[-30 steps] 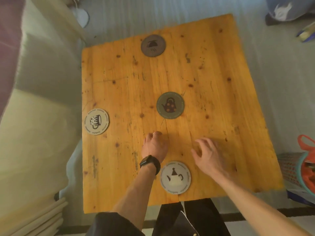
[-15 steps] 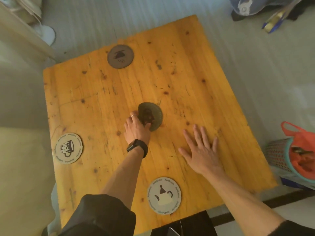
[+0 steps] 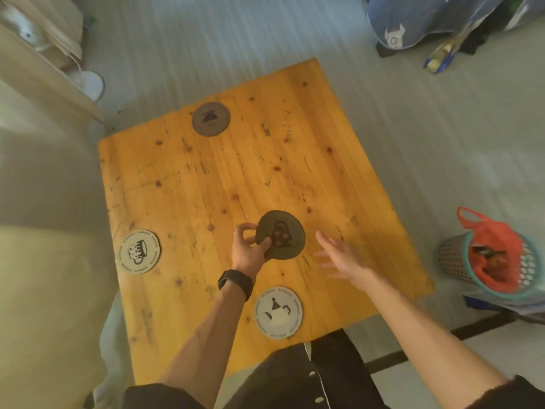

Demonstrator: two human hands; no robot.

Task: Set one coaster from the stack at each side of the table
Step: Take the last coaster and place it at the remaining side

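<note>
- Dark coaster (image 3: pixel 281 235): round, dark grey, black teapot print with reddish dots; tilted, above table (image 3: pixel 339 178) centre.
- Left hand (image 3: pixel 247 251): pinches its left edge, thumb on top.
- Right hand (image 3: pixel 343 258): open, fingers spread, blurred, just right of it.
- Count: four coasters. Grey coaster (image 3: pixel 210 119) far edge; mug coaster (image 3: pixel 139 251) left edge; pale teapot coaster (image 3: pixel 278 312) near edge.
</note>
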